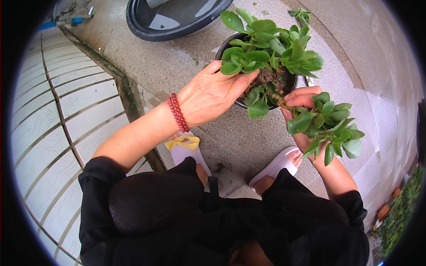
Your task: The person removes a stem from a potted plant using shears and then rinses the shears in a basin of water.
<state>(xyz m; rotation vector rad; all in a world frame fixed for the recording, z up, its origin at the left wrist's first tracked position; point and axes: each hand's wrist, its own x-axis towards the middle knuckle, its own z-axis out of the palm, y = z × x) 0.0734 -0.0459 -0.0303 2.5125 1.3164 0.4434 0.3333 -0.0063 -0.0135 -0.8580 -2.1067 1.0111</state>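
A black plant pot [296, 87] stands before me, holding brown soil [271, 79] and a succulent [263, 36] with broad, rounded green leaves. My left hand [213, 89], a double red bead bracelet at its wrist, reaches over the pot's near left rim. Its thumb lies beside the lower leaves, above the soil; the other fingertips are hidden under foliage, so their grip is unclear. At the right of the pot, my right hand [301, 99] pinches a leafy succulent stem [293, 108]. That stem leans out over the rim, and its leaf cluster [332, 126] covers part of the palm and wrist.
A black basin [186, 35] with water lies beyond the pot to the left. Wilted leaves [301, 16] rest on the speckled stone floor [239, 143]. White tiles [100, 96] border the left side. My feet in pale slippers [278, 166] flank the near floor.
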